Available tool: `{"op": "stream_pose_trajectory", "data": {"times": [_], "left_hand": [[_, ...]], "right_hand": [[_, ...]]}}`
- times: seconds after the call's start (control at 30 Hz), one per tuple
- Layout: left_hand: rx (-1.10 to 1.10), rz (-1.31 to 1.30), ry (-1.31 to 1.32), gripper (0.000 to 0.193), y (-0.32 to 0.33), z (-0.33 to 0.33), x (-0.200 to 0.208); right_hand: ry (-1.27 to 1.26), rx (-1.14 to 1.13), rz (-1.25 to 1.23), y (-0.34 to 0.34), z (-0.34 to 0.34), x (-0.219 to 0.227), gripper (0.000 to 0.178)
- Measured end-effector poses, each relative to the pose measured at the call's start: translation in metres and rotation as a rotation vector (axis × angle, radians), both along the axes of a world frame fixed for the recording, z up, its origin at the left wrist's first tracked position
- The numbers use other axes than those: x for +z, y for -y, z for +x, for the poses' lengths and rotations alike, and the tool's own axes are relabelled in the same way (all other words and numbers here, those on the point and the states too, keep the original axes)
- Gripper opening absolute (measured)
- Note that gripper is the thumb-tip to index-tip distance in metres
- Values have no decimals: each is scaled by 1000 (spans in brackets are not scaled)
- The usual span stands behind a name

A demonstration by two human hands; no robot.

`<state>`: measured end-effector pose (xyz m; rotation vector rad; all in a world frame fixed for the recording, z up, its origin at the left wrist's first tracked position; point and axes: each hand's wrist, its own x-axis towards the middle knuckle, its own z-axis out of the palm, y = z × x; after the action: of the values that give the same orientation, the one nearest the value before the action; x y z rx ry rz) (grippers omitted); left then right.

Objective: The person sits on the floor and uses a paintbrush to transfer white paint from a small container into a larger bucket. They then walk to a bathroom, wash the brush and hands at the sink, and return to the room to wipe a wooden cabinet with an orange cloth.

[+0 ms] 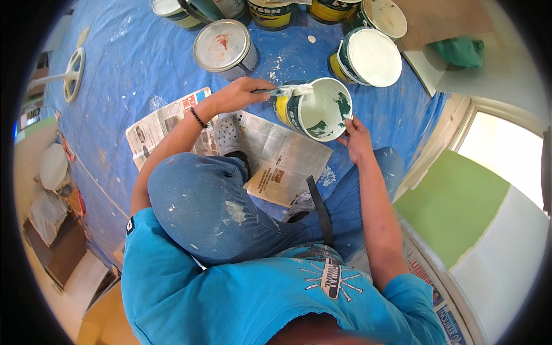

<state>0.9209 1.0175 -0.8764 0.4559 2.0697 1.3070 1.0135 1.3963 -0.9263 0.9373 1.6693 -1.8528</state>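
Lettered turquoise shirt point(241, 296) | left hand point(240, 95): gripping paintbrush point(287, 91) | right hand point(357, 140): yellow-labelled bucket point(293, 115)

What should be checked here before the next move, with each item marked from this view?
1. Left hand has hold of the paint tool: ok, fingers closed around it.
2. Right hand steadies the tilted pail: ok, it grips the rim.
3. Tool's whitened end at the pail's mouth: ok, it lies at the rim on the left-hand side.
4. Pail's inner wall evenly coated white: not ok, dark green patches show.
5. Pail's base firmly supported: cannot tell, its underside is hidden.
6. Grey can covered: ok, its red-smeared lid is on.
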Motion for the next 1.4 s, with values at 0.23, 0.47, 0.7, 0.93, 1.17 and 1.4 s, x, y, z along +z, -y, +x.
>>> {"op": "stream_pose_trajectory", "data": {"times": [0.23, 0.47, 0.7, 0.93, 1.17, 1.4], "left_hand": [[-10, -91, 24, 37, 44, 12, 92], [293, -212, -187, 37, 42, 42, 242], [652, 70, -291, 42, -41, 98, 302], [708, 147, -334, 43, -51, 83, 268], [727, -2, -472, 40, -37, 83, 265], [719, -107, -636, 33, -40, 81, 264]], "right_hand": [[-85, 20, -18, 30, -8, 6, 34], [-130, 126, 140, 65, -8, 2, 46], [-332, -293, 270, 44, -53, 12, 44], [-361, -720, 40, -13, -110, 14, 43], [-410, -605, -93, -35, -122, 5, 36], [-627, -504, 10, -17, -89, 39, 29]]}}
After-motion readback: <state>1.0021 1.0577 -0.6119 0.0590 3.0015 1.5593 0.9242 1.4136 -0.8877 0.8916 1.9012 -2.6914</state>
